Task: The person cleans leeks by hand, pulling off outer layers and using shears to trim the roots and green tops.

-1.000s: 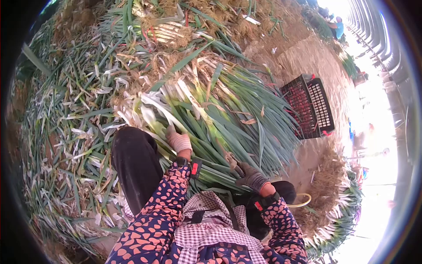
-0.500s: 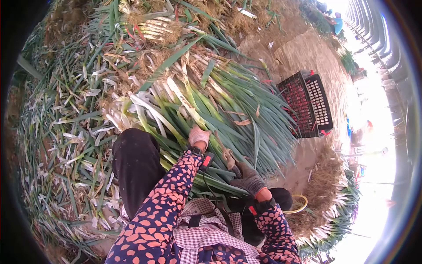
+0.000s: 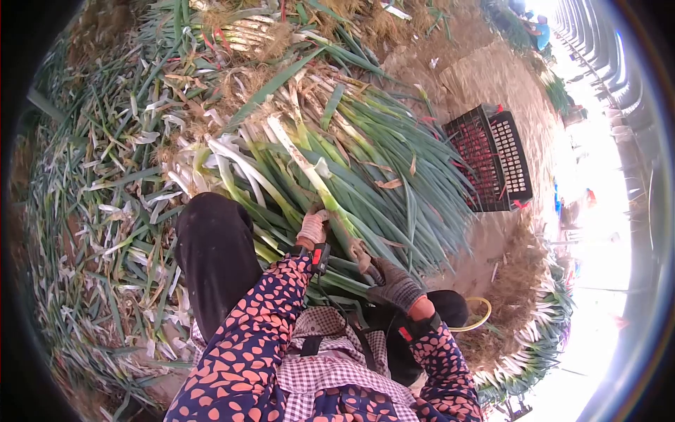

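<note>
My left hand (image 3: 313,226), in a pale pinkish glove, is closed around a long green onion (image 3: 309,172) with a white stem. The onion lies slantwise over the heap, its root end pointing up and left. Below and to the right, my right hand (image 3: 396,285), in a dark grey knitted glove, is closed at a brown, withered-looking strip (image 3: 361,254) beside the onion's leaves. Its fingertips are partly hidden. Under both hands spreads a heap of green onions (image 3: 401,162), roots to the upper left, green leaves to the right.
A black plastic crate (image 3: 510,158) with red bits stands right of the heap. Stripped leaves (image 3: 112,232) litter the ground at left. A tied bundle of onions (image 3: 246,41) lies at top, and more onions (image 3: 527,352) at lower right. Another person (image 3: 540,34) is far off.
My left hand has shifted slightly down and left. The held onion now shows more of its stem above the heap. My right hand has stayed nearly in place, with the brown strip beside it.
</note>
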`<state>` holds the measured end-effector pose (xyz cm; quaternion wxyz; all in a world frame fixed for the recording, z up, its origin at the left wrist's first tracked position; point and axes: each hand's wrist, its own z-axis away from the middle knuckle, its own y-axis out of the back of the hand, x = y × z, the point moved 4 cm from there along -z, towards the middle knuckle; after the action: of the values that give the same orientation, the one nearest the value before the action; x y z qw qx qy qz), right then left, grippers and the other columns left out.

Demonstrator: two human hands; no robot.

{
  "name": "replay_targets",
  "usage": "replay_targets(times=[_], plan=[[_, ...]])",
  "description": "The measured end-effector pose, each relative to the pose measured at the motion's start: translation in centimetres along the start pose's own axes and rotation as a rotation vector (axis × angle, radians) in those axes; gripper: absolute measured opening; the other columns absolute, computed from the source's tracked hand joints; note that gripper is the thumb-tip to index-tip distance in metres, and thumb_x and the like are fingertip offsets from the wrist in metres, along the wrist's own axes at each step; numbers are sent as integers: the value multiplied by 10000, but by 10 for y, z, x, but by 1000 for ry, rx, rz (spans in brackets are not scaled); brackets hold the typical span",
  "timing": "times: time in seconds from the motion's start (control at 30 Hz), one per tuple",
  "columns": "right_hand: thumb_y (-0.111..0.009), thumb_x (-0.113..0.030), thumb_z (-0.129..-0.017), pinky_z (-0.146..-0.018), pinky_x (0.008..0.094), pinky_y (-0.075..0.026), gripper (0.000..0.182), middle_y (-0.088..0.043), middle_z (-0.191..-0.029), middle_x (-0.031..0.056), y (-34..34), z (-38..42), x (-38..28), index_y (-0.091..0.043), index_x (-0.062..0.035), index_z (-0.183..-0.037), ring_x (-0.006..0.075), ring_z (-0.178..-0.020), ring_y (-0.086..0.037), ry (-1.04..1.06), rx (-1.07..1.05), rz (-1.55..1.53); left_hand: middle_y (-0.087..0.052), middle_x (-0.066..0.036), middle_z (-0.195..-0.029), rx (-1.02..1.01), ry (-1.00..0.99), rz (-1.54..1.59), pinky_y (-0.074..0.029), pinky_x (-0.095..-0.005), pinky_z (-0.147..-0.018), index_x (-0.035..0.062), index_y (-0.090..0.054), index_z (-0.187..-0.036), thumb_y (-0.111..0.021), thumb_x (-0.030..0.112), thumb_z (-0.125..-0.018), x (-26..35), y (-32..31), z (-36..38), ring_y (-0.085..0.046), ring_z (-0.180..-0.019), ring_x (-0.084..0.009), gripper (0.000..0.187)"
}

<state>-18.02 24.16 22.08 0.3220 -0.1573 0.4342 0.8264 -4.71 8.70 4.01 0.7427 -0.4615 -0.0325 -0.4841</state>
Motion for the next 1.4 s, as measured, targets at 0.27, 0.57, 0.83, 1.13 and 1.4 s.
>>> replay_targets(times=[0.27, 0.57, 0.83, 1.13, 1.4], plan=[[-745, -290, -635, -904, 395, -443, 746, -586, -1146, 221, 17, 10, -21, -454, -37, -1273, 355, -1077, -561, -81, -59, -2, -599, -57, -953, -52, -149, -353, -422, -298, -810, -4, -538, -1131, -589, -33, -698, 6, -7, 0, -547, -859, -207, 437], [-719, -297, -671, -874, 401, -450, 681, -590, -1126, 225, 7, 1, -26, -465, -40, -1248, 356, -1058, -567, -75, -30, 9, -602, -75, -975, -16, -51, -13, -441, -308, -814, -3, -556, -1133, -536, 18, -763, -3, 5, 11, -557, -864, -212, 371], [-723, -302, -668, -862, 415, -457, 695, -601, -1096, 227, 4, 14, -14, -459, -50, -1260, 368, -1032, -577, -26, -68, 27, -606, -81, -1015, 103, 212, 244, -463, -365, -839, 31, -567, -1148, -589, 256, -856, 4, -2, 30, -583, -905, -224, 369], [-761, -288, -631, -898, 405, -454, 776, -595, -1139, 205, 5, -39, -46, -437, -47, -1293, 352, -1058, -574, -15, 15, 104, -586, -120, -967, 6, -56, 71, -502, -362, -745, -21, -510, -1131, -597, 87, -837, -17, 19, 2, -569, -904, -240, 325], [-744, -341, -628, -856, 427, -474, 723, -615, -1083, 209, 6, -104, -68, -468, -74, -1241, 365, -1025, -585, 5, 6, 167, -599, -74, -903, -158, -48, 336, -477, -295, -664, -12, -523, -1154, -595, 13, -821, -64, 44, -52, -576, -789, -175, 341]])
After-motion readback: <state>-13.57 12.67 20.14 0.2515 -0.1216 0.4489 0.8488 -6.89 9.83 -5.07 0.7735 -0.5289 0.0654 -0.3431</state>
